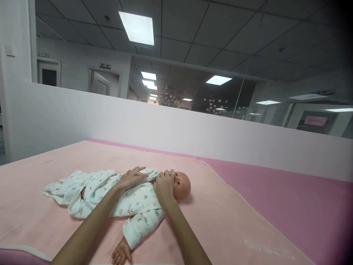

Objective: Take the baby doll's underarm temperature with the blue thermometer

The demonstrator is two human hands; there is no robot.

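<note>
A baby doll [182,186] lies on its back on the pink padded surface, its bald head to the right. It wears a white printed garment [138,200], with one sleeved arm stretched toward the front edge and its brown hand bare. My left hand [134,177] rests on the garment over the doll's chest, fingers spread and extended. At the doll's neck and chin, my right hand [164,184] has its fingers bent around the collar area; what they grip there is hidden. The garment's lower part spreads out to the left.
The pink mat [220,228] lies over a darker pink surface [275,187]. A low white wall [176,127] runs behind it, with glass above. Doors and ceiling lights show beyond.
</note>
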